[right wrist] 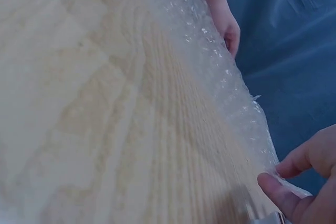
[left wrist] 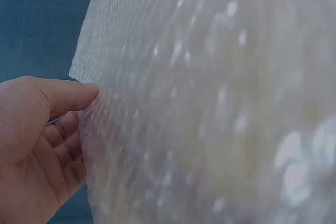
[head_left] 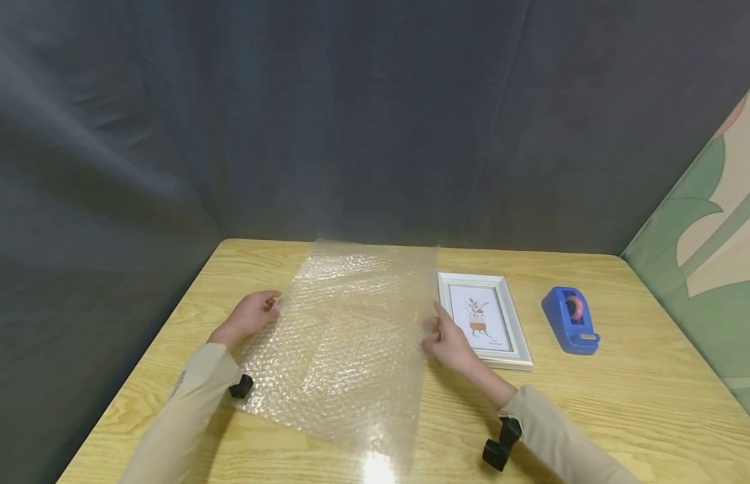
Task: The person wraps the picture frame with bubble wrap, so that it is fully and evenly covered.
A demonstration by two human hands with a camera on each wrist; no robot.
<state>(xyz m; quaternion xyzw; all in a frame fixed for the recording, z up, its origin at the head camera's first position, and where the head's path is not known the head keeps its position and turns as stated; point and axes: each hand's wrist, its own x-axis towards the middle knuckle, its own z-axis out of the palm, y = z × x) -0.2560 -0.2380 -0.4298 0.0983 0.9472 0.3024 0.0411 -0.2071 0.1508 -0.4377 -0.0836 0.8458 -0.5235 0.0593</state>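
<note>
The bubble wrap (head_left: 344, 336) spans the lower centre of the head view, between the left hand (head_left: 249, 316), pinching its left edge, and the right hand (head_left: 451, 344), pinching its right edge.

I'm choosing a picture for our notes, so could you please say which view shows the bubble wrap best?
The head view, because it shows the bubble wrap nearly whole. The left wrist view gives a partial, blurry close-up; the right wrist view, only a slanted strip.
</note>
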